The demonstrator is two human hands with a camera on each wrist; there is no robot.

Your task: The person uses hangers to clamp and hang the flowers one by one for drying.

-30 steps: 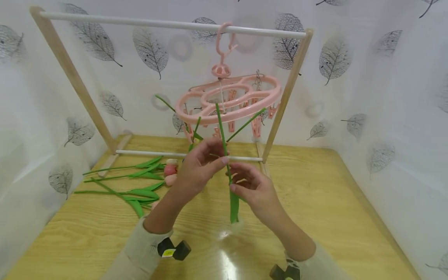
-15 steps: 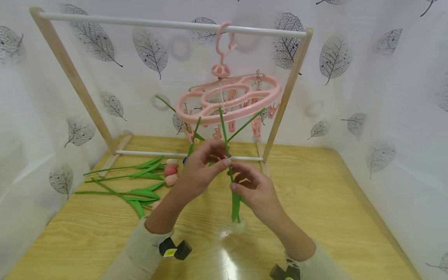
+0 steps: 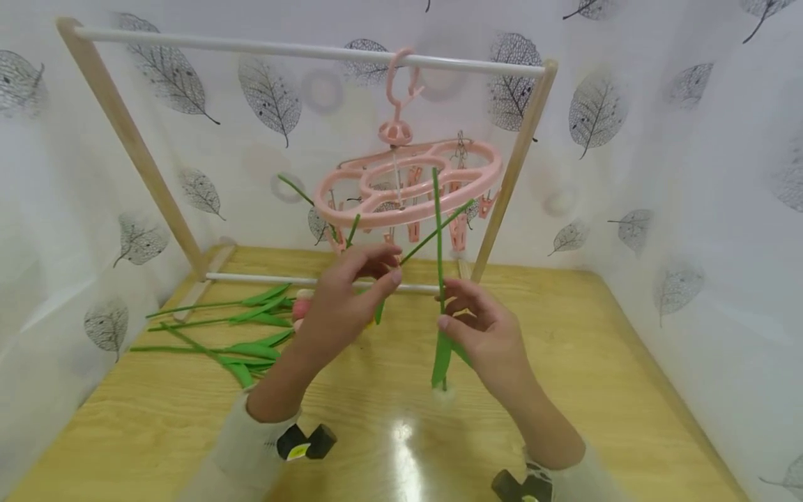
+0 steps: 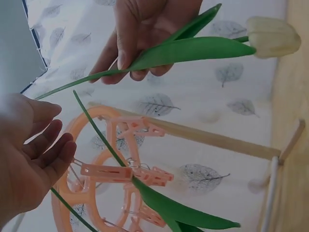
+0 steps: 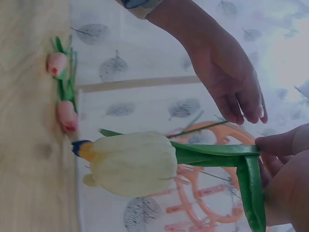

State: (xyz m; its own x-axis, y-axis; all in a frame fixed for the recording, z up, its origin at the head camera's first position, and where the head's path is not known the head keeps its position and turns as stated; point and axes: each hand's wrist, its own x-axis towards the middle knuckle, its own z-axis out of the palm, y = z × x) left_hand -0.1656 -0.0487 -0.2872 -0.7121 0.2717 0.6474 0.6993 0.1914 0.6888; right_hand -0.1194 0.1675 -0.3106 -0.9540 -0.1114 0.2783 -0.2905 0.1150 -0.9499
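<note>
My right hand (image 3: 492, 335) pinches the green stem of a white artificial tulip (image 5: 135, 164) between thumb and fingers. The tulip points bloom-down, its stem (image 3: 438, 230) rising in front of the hanger. My left hand (image 3: 341, 300) stands to its left, fingers loosely bent and nothing held, as the right wrist view also shows. Behind both hands hangs a pink clip hanger (image 3: 376, 220) with several pink clips (image 3: 458, 232). Other tulips hang there with stems upward; one stem (image 4: 99, 130) passes a clip (image 4: 107, 172) in the left wrist view. My left hand partly hides their lower parts.
A wooden rack with a white top bar (image 3: 263, 47) carries the hanger. Several tulips (image 3: 251, 352) with pink blooms lie on the wooden table (image 3: 564, 390) at the left. Leaf-patterned curtains (image 3: 627, 153) surround the table.
My left hand has let go of the tulip's stem and drawn to the left. My right hand has moved right with the tulip, whose stem now stands more upright.
</note>
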